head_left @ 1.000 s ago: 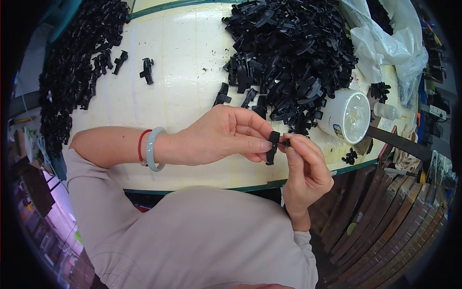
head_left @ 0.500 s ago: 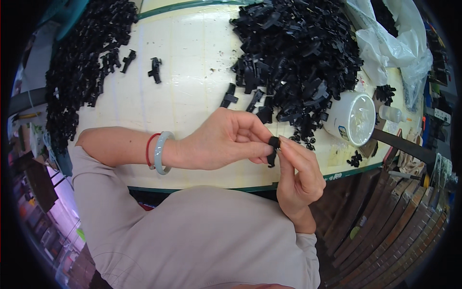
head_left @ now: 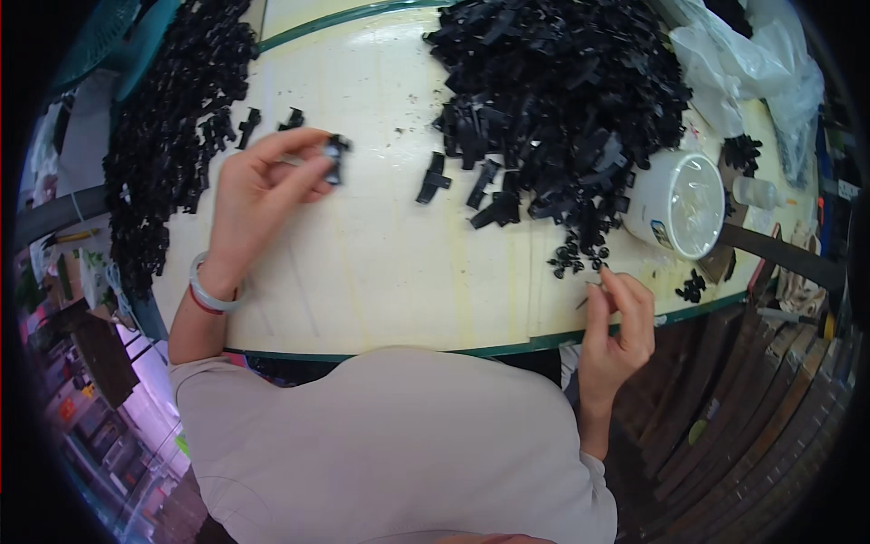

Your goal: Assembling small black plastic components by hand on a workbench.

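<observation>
The left hand [head_left: 267, 186] is stretched out over the pale tabletop [head_left: 362, 272], its thumb and fingertips pinched on a small black plastic part [head_left: 337, 160] that it holds just above the surface, close to the left-hand heap of black parts [head_left: 172, 127]. A pale bangle and a red band [head_left: 210, 295] sit on that wrist. The right hand [head_left: 616, 322] hovers at the near edge of the table, fingers drawn together around something thin and small (too small to make out, so whether it truly grips anything I cannot tell). Just beyond its fingertips lies a little cluster of tiny black pieces [head_left: 575, 258], and next to that stands a white round tub [head_left: 680, 204] with a clear lid. Between the two hands, a few loose black parts [head_left: 433, 179] lie apart from the big pile of black parts [head_left: 562, 91] that fills the far middle of the table. A crumpled clear plastic bag [head_left: 752, 63] rests at the far right, with a small white bottle [head_left: 757, 192] lying near the tub.
</observation>
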`<state>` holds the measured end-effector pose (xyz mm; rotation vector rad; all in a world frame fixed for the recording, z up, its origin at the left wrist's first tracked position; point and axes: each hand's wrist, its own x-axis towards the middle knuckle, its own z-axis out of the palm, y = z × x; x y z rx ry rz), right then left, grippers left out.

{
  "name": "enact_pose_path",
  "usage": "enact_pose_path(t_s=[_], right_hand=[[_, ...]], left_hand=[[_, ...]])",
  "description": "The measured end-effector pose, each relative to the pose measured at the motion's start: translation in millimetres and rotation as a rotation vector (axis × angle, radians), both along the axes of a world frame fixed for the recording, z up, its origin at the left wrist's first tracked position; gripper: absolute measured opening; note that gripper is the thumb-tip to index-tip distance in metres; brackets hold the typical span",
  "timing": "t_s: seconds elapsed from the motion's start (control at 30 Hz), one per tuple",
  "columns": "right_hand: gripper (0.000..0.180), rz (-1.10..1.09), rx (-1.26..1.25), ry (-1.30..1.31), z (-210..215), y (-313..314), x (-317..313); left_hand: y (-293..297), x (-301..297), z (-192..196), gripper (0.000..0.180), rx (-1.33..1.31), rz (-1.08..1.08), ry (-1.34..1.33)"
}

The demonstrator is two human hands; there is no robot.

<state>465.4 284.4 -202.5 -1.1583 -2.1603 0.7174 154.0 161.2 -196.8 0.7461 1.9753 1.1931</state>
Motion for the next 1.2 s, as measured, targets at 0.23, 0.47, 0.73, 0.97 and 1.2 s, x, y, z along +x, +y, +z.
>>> enact_pose_path(t_s=[0.23,0.47,0.73,0.97,1.2], right_hand=[[0.021,0.182,0.17,-0.049,-3,4,-16],[0.017,0.182,0.196,-0.141,-9,-2,-16],[0.014,0.016,-0.207,0.292,-8,-7,-6],[0.015,-0.031,-0.6,0.661,-3,-3,-3],[0.021,-0.006,-0.491,0.687,-10,-4,6]], left_hand=[[5,16,15,0.027,-0.009,-0.118,0.846],[33,46,3,0.03,0.107,-0.44,0.773],[32,37,-2,0.015,0.23,-0.467,0.675],[34,39,5,0.021,0.246,-0.465,0.717],[42,47,7,0.03,0.293,-0.531,0.648]])
